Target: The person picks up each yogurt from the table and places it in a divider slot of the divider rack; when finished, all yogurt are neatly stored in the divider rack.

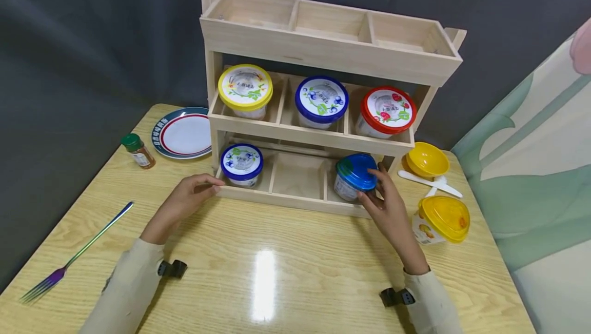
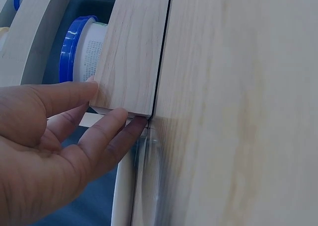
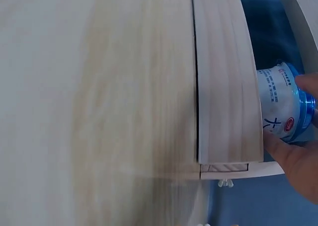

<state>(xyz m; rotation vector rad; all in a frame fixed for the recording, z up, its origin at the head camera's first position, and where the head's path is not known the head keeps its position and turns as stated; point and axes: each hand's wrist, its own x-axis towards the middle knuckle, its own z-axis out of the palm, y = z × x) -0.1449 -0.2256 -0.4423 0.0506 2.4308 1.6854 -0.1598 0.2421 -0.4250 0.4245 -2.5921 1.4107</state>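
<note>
A tub with a shiny blue lid tilts in the right compartment of the wooden rack's bottom tier. My right hand grips it, thumb at the front and fingers at the lid's right side. In the right wrist view the tub's printed white wall shows behind the front board. My left hand touches the tier's left front corner, fingers fairly straight against the board's end. Just behind it, a tub with a dark blue rim occupies the left compartment.
Yellow-, blue- and red-lidded tubs fill the middle tier. A plate and spice jar stand left, with a fork nearer. At right are a yellow bowl, white plastic cutlery and a yellow-lidded tub.
</note>
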